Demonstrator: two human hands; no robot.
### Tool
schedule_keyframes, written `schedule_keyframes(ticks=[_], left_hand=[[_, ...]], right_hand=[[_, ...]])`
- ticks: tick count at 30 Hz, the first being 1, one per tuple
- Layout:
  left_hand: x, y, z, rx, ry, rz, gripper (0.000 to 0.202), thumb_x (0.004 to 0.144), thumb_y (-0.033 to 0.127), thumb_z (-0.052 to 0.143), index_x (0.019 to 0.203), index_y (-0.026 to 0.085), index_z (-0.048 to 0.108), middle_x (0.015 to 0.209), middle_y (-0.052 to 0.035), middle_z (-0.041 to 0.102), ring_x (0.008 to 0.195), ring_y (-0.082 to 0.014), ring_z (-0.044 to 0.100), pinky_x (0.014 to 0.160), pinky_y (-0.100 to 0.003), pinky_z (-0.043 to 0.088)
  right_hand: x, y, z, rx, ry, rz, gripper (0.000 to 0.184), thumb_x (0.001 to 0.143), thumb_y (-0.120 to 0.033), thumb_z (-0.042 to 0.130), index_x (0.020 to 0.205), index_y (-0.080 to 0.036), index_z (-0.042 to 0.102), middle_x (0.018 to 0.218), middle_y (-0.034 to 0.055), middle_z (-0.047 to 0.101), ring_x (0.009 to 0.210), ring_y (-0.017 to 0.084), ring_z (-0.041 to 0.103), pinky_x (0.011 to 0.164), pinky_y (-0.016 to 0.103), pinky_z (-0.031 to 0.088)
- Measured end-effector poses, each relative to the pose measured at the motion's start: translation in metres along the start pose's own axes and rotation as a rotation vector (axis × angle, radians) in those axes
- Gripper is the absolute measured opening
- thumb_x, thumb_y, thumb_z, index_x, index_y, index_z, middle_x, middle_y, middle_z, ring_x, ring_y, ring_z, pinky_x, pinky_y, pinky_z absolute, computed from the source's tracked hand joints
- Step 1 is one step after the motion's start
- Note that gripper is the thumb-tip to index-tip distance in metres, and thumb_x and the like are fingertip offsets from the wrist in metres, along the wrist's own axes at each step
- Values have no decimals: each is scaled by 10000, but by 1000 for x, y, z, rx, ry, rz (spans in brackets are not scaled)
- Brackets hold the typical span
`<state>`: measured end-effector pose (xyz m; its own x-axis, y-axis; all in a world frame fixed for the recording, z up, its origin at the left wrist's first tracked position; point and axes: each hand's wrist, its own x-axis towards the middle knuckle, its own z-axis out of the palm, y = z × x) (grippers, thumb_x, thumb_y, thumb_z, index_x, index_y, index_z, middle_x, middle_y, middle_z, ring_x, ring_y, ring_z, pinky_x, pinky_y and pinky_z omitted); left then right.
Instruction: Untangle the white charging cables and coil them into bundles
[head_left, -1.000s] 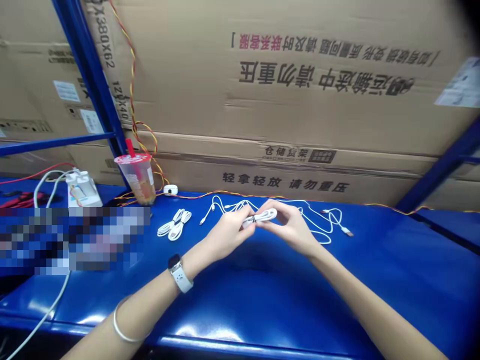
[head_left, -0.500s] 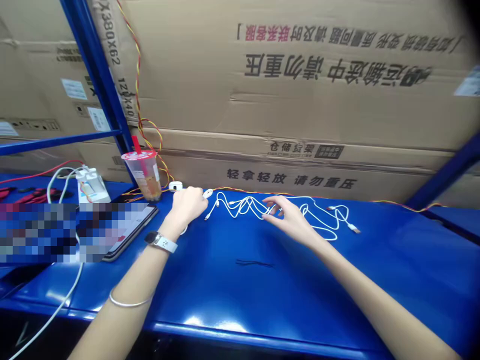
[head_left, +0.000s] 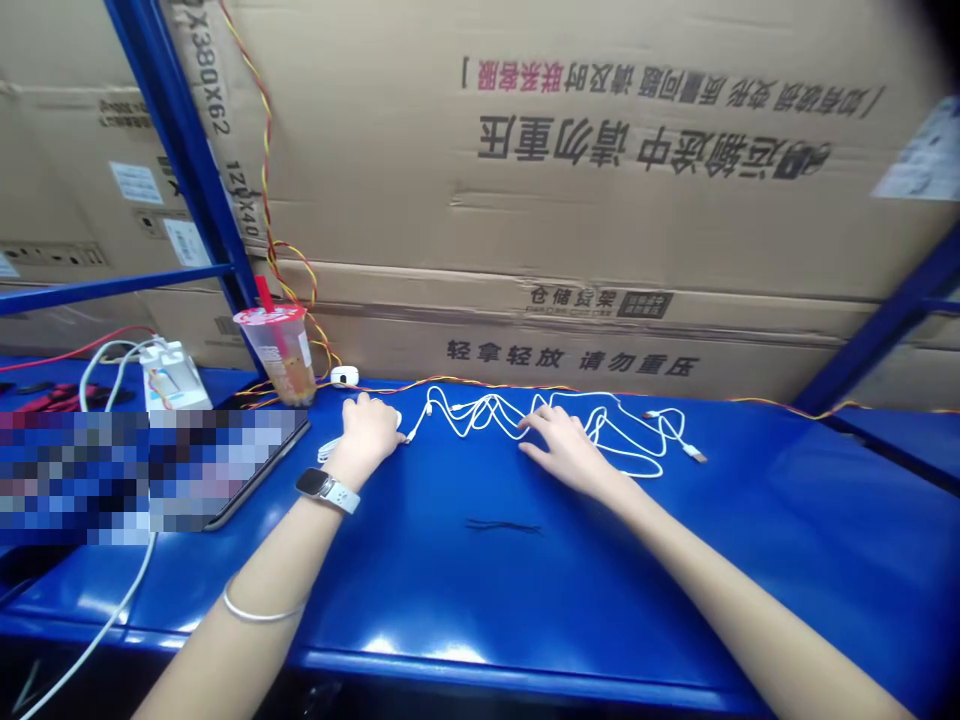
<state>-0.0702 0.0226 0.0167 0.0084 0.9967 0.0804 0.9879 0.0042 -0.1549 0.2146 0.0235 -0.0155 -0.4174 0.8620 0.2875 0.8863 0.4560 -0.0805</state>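
- Loose white cables point(head_left: 491, 400) lie by the blue table's point(head_left: 600, 590) far edge, in a low tangle. Long axis side to side, roughly parallel to that edge.
- Right hand point(head_left: 561, 445) is nearer: over the middle of the run, fingers spread, nothing visibly pinched. Can't tell if the fingertips touch cable.
- Cable extends both ways from that hand; one plug point(head_left: 694, 453) lies well off to its right.
- Left hand point(head_left: 369, 437) palm down over a coiled white cable point(head_left: 328, 450), left of the tangle. Fingertips hidden, can't tell if it's pinching or just resting.
- Tangle's left plug point(head_left: 409, 437) sits just beside the left hand.
- Black ties point(head_left: 502, 526) lie between tangle and near edge, clear of both hands, same axis.
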Motion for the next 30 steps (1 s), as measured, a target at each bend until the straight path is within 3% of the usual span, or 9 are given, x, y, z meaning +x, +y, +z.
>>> schedule_keyframes(ticks=[6,9,14,17,20,22,26,28,30], left_hand=[[7,13,14,-77,216,142,310,873,305,491,963,79,682,1056,-257,642,1110,-394,520,873,-475,394],[9,23,25,-171,189,158,224,851,209,491,959,98,654,1031,-235,646,1077,-377,551,867,-459,405],[17,25,27,-544,140,27,139,820,102,434,839,135,568,967,-213,659,989,-332,620,864,-434,426],[23,25,22,-1008,78,-31,40,820,146,449,814,177,473,945,-150,680,927,-260,649,830,-381,469],[20,32,16,-1664,-86,-25,58,813,169,475,812,194,423,971,-109,695,913,-201,664,853,-342,483],[14,42,12,-1927,-216,50,52,816,196,504,820,184,453,1012,-114,693,935,-194,664,880,-341,478],[0,60,5,-2097,-424,164,264,852,428,535,868,165,548,1080,-134,672,981,-219,649,861,-349,490],[-6,67,5,-2086,-401,184,330,828,481,586,927,167,567,1053,-124,675,982,-216,645,847,-341,495],[-10,73,7,-2064,-346,190,357,790,427,667,1030,181,569,997,-89,679,945,-192,646,830,-319,497]], right_hand=[[1,-1,8,-68,5,-38,162,897,-245,521,1008,-181,621,1025,115,573,1007,275,516,803,391,412],[2,0,9,-75,11,-59,118,892,-182,505,893,-167,622,943,102,564,925,252,512,754,364,405],[6,7,10,-27,110,-136,112,886,-144,481,826,-149,576,929,109,537,863,234,467,731,348,409],[7,5,4,43,230,-184,107,900,-148,457,838,-147,544,952,115,527,874,233,452,773,365,416],[5,-7,-5,98,300,-252,92,905,-148,456,851,-143,531,953,118,522,884,230,451,787,363,418],[3,-18,-9,81,310,-308,107,911,-150,449,848,-142,535,943,120,531,874,230,449,776,364,414],[-1,-31,-8,2,304,-386,191,940,-172,394,844,-146,557,920,124,548,833,229,437,742,365,400],[-1,-33,-5,-9,316,-400,210,945,-174,380,851,-146,566,921,128,552,827,228,437,727,362,396],[-2,-35,-4,4,329,-417,215,949,-182,379,865,-145,574,928,129,560,833,229,441,721,360,396]])
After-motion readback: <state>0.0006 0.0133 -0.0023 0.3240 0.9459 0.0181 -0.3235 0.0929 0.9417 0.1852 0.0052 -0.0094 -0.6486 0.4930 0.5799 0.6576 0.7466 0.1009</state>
